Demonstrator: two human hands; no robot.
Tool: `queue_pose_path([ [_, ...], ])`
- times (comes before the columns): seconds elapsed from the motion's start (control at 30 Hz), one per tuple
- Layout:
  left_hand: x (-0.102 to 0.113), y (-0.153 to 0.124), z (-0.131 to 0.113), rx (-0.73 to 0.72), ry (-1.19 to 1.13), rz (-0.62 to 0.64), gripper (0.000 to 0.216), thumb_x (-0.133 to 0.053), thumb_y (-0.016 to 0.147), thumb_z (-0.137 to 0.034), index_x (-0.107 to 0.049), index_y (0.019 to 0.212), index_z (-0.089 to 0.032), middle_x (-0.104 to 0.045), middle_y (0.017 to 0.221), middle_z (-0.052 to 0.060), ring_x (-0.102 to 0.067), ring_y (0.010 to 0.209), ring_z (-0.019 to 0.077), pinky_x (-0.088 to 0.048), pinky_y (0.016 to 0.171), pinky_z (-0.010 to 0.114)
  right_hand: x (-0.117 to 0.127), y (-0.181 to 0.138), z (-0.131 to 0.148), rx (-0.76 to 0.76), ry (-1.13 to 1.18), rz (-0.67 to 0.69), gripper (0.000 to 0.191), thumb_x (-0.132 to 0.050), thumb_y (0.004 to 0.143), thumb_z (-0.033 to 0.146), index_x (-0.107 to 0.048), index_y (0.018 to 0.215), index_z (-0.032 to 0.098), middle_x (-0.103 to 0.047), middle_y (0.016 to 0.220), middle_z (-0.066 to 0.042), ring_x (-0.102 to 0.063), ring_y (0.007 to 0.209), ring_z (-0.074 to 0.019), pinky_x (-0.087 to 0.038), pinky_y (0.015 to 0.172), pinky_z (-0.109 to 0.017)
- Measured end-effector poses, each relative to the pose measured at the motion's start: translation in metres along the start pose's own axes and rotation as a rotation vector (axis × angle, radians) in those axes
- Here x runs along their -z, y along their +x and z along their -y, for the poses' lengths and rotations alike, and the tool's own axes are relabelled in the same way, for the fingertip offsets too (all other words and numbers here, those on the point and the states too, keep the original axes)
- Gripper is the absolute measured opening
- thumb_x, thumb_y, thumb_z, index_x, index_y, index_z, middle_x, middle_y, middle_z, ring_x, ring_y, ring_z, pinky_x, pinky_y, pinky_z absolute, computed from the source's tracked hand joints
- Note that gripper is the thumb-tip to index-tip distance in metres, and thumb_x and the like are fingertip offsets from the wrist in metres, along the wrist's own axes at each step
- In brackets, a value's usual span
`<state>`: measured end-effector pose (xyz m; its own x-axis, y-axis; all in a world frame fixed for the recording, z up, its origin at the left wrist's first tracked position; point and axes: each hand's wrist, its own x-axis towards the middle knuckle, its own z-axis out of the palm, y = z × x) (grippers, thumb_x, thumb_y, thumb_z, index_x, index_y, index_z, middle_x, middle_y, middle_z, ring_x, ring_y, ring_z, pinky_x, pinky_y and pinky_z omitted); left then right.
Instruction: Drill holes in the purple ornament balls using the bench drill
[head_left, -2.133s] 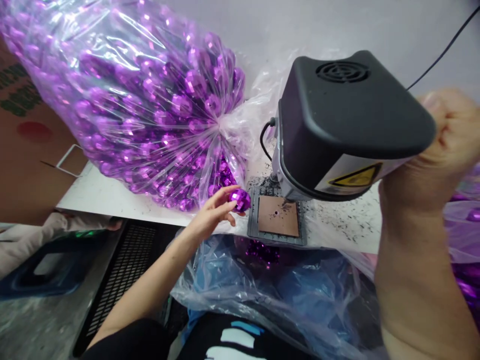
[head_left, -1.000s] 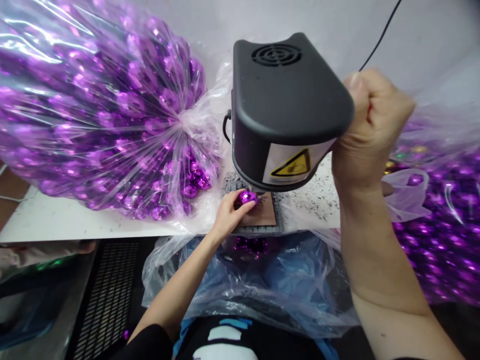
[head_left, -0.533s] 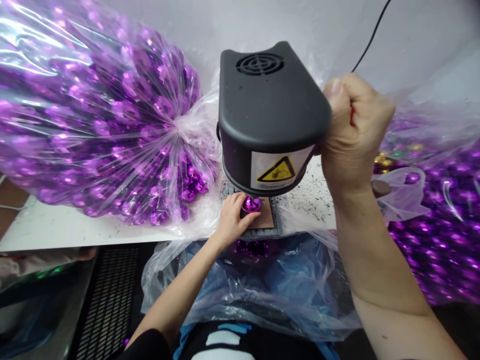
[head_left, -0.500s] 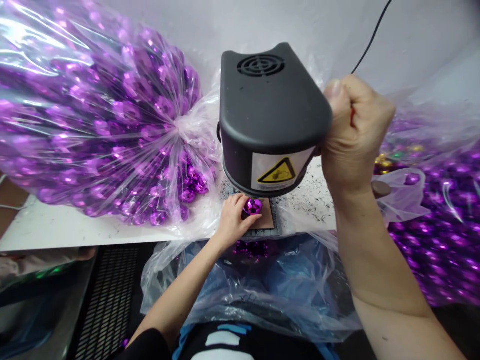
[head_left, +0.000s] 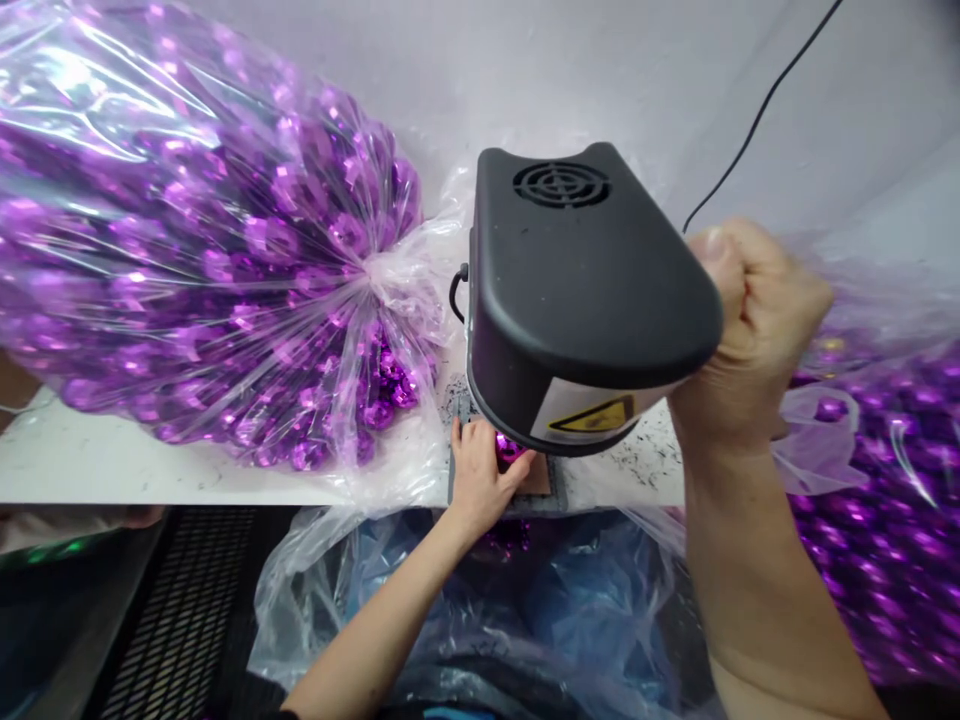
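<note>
At 6 o'clock of the purple ball (head_left: 509,447) (12 = away from wearer), clear plastic film (head_left: 292,610) hangs slack below table edge; purple glints inside or behind it. Prob. placed there to catch drops. Black mesh (head_left: 172,620) at approx. 8.

White table (head_left: 187,485): L hand (head_left: 482,468) at ball's 8 o'clock, fingers & thumb closed round it, thumb on near side, presumably to steady it. Ball is over brown board (head_left: 537,480), partly hidden; contact w/ board not verifiable. Hands well apart from each other.

At 3 to 4, bag of purple balls (head_left: 892,530), apparently within R-side reach. Dark shavings (head_left: 649,455) scattered nearer, also approx. 3.

Black machine head (head_left: 592,290) at 1, overhanging ball; warning label (head_left: 589,412) faces wearer, likely so it is read. R hand (head_left: 754,315) at 2, clenched in a fist beside machine; item inside, if any, n/v.

Tied bag (head_left: 225,270) at 10, neck toward machine, prob. gathered to stop spillage. Black cable (head_left: 776,90) at 1 to 2, against wall (head_left: 420,60).
</note>
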<state>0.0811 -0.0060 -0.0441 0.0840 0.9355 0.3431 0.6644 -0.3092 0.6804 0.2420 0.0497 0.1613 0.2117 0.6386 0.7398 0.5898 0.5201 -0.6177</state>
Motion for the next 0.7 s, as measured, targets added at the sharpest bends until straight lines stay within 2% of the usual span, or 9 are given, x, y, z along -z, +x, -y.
queue_pose_path([
  [0.13, -0.004, 0.0, 0.003, -0.001, 0.017, 0.015, 0.022, -0.067, 0.087, -0.036, -0.062, 0.103, -0.021, -0.065, 0.103, 0.008, -0.059, 0.108, 0.0274, -0.041, 0.108, 0.053, 0.003, 0.0, 0.0, 0.006, -0.045, 0.004, 0.048, -0.038, 0.098, 0.046, -0.031, 0.065, 0.012, -0.024, 0.061, 0.003, -0.023, 0.06, 0.0005, -0.019, 0.057, -0.02],
  [0.3, -0.002, 0.0, 0.001, 0.022, 0.008, 0.016, 0.017, -0.067, 0.084, -0.034, -0.063, 0.095, -0.022, -0.065, 0.097, 0.007, -0.059, 0.102, 0.0269, -0.043, 0.104, 0.052, 0.006, -0.001, -0.001, 0.037, -0.106, 0.026, 0.052, -0.036, 0.099, 0.047, -0.02, 0.063, 0.013, -0.02, 0.063, 0.003, -0.019, 0.061, 0.0017, -0.019, 0.06, -0.02],
  [0.4, -0.001, 0.001, -0.001, 0.03, -0.01, 0.0, 0.016, -0.067, 0.084, -0.034, -0.063, 0.093, -0.022, -0.064, 0.098, 0.007, -0.059, 0.104, 0.0267, -0.044, 0.104, 0.051, 0.009, -0.004, 0.0, 0.067, -0.13, 0.01, 0.05, -0.037, 0.099, 0.045, -0.019, 0.064, 0.013, -0.018, 0.063, 0.003, -0.017, 0.061, 0.0018, -0.02, 0.06, -0.019],
  [0.5, 0.001, 0.001, -0.001, 0.034, -0.033, 0.004, 0.018, -0.067, 0.084, -0.034, -0.064, 0.096, -0.022, -0.064, 0.102, 0.008, -0.058, 0.106, 0.0272, -0.044, 0.105, 0.051, 0.012, -0.009, 0.003, 0.095, -0.183, -0.013, 0.048, -0.037, 0.099, 0.043, -0.028, 0.064, 0.011, -0.019, 0.062, 0.003, -0.019, 0.06, 0.0021, -0.018, 0.058, -0.018],
  [0.6, 0.002, 0.002, -0.002, 0.041, -0.052, 0.029, 0.021, -0.068, 0.083, -0.035, -0.064, 0.1, -0.023, -0.065, 0.104, 0.008, -0.058, 0.107, 0.0275, -0.044, 0.106, 0.053, 0.016, -0.017, 0.007, 0.124, -0.257, -0.034, 0.045, -0.04, 0.099, 0.041, -0.043, 0.068, 0.01, -0.026, 0.06, 0.003, -0.024, 0.058, 0.0024, -0.02, 0.056, -0.017],
  [0.7, 0.003, 0.002, -0.001, 0.049, -0.063, 0.048, 0.023, -0.069, 0.083, -0.036, -0.064, 0.102, -0.024, -0.065, 0.105, 0.008, -0.058, 0.108, 0.028, -0.042, 0.108, 0.054, 0.022, -0.031, 0.01, 0.133, -0.307, -0.084, 0.04, -0.044, 0.099, 0.038, -0.051, 0.071, 0.01, -0.034, 0.059, 0.003, -0.028, 0.057, 0.0028, -0.023, 0.056, -0.017],
])
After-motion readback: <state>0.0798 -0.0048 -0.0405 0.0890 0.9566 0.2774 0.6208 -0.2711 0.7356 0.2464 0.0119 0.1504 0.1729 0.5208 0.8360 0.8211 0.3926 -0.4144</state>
